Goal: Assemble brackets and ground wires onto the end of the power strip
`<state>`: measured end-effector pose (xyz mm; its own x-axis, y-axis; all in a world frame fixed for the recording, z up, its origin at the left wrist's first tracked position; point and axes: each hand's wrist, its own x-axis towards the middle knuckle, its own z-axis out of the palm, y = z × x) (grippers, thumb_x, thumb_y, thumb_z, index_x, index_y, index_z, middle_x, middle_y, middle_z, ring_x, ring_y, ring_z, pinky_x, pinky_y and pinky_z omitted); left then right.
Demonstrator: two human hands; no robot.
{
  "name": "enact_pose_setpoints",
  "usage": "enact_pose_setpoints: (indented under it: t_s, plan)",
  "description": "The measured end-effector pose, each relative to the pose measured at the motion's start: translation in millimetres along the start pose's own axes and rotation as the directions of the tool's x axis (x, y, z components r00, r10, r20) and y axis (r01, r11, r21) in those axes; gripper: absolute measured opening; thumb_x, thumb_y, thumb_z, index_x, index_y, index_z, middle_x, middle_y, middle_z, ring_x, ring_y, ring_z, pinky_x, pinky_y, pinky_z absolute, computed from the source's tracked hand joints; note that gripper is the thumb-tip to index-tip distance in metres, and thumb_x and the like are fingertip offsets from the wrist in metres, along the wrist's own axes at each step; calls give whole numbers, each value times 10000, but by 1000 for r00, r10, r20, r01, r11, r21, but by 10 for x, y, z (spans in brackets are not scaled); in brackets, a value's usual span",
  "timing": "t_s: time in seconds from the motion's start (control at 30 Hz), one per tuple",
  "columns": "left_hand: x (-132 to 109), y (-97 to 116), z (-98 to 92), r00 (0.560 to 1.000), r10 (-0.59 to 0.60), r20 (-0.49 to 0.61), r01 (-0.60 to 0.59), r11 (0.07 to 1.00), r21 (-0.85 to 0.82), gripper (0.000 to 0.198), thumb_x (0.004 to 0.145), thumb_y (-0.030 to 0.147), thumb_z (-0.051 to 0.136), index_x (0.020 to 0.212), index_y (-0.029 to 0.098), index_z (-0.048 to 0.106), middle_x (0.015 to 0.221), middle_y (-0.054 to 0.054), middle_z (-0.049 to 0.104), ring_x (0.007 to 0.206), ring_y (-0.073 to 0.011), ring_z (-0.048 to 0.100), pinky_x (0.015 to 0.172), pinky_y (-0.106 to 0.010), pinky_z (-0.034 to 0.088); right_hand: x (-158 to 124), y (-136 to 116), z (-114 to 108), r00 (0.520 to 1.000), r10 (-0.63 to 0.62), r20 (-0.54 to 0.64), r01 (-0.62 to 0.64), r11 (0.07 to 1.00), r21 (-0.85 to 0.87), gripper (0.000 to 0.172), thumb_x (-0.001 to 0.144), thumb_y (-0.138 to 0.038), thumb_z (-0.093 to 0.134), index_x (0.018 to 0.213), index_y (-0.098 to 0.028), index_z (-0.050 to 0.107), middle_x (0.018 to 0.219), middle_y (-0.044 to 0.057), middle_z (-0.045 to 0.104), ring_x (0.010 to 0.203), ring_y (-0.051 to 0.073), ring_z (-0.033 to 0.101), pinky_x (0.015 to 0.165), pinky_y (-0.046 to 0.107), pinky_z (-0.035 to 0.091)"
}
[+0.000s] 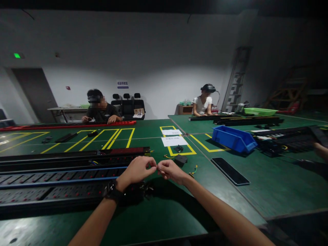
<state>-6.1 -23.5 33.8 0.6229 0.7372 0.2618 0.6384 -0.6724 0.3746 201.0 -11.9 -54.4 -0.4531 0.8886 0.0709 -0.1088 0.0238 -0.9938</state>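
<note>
My left hand (138,169) and my right hand (171,170) meet fingertip to fingertip above the green table (159,212). Both are closed in a pinch on a tiny part at the point where they touch; it is too small to name. A black band sits on my left wrist. Just left of my hands lie long black power strips (61,177) with red switches and blue wires. A small black part (180,159) and a yellow-green wire (193,169) lie just beyond my right hand.
A black phone-like slab (230,170) lies to the right. A blue bin (233,138) stands further back, white paper sheets (174,140) inside yellow floor-tape markings. Two people sit at the far side, one by a red strip (77,125). A green tray (260,111) is at the back right.
</note>
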Motion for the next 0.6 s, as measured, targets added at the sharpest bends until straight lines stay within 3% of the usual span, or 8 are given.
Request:
enact_pose_setpoints:
  t_s: [0.13,0.23,0.3,0.4,0.5,0.6]
  plan:
    - [224,-302,-93,978,-200,-63,202,979,31,177,832,327,579,857,235,727,845,-18,753,781,-174,673,685,-243,446,255,103,-18,988,-88,-127,52,963,-263,469,878,-595,621,1083,-174,646,775,-6,622,468,72,476,444,205,338]
    - [337,-458,-88,862,-467,-198,494,862,115,175,799,331,589,848,247,735,919,-56,768,849,-224,699,718,-276,468,472,165,1,974,-179,-136,76,832,-550,392,923,-388,598,1259,-185,607,836,5,639,536,97,531,539,232,423]
    - [370,-520,-43,788,-566,-241,605,784,137,186,791,339,599,876,261,745,958,-73,772,879,-259,710,738,-306,484,566,196,40,957,-270,-106,116,692,-712,399,930,-261,557,1324,-200,578,966,42,673,709,139,611,686,263,476]
    - [364,-611,56,751,-605,-264,651,745,147,204,801,358,599,893,267,757,976,-86,775,902,-281,716,742,-321,494,594,222,122,930,-356,-92,103,492,-864,512,933,-187,493,1442,-241,482,1196,88,648,1003,205,625,860,310,465]
    - [324,-730,148,746,-603,-283,650,753,107,229,818,385,593,916,273,767,984,-70,781,911,-259,716,720,-287,489,543,207,189,951,-301,-68,54,380,-924,574,938,-225,478,1501,-308,402,1245,78,624,1044,236,627,842,322,461]
    - [292,-830,207,781,-537,-318,586,806,78,240,847,396,581,927,272,770,970,-41,786,931,-225,711,733,-256,484,508,167,211,967,-249,-57,31,334,-942,592,929,-238,483,1507,-326,389,1246,69,619,1046,241,629,820,315,454]
